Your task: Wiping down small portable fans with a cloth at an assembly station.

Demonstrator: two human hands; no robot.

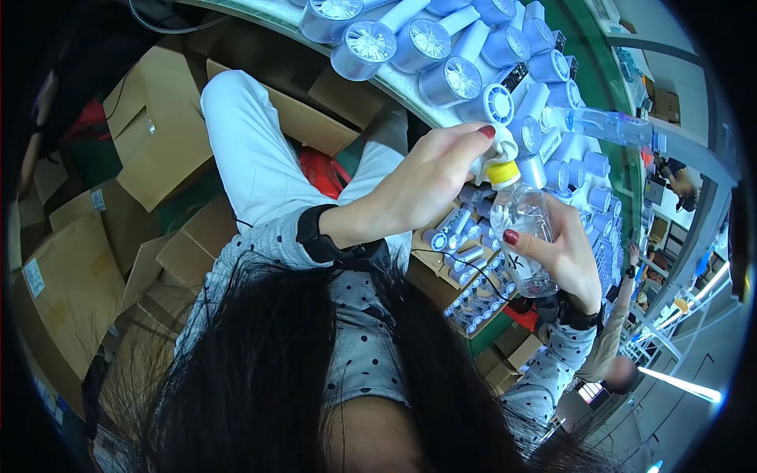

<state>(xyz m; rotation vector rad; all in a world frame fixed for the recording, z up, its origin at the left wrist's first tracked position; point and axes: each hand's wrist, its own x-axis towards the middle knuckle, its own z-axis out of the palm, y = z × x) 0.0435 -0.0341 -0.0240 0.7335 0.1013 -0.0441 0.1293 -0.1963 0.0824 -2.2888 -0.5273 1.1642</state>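
Note:
A small clear plastic bottle point(522, 217) with a yellow cap point(502, 172) is gripped in my right hand point(566, 251), the fingers wrapped round its body and the thumb across its front. It is tilted a little and hangs beside the table edge. My left hand point(438, 169) pinches a crumpled white cloth point(498, 151) against the top of the yellow cap; part of the cloth is hidden behind the fingers. Beyond both hands stand rows of pale blue-violet devices point(451, 80) with round heads and straight handles, on the table point(422, 106).
A larger clear bottle point(611, 126) is among the devices on the table. More devices fill a cardboard box point(473, 311) below the hands. Open cardboard boxes point(162, 118) crowd the floor at left. A co-worker point(611, 347) is at the right, and a thin black cable point(465, 264) crosses near the box.

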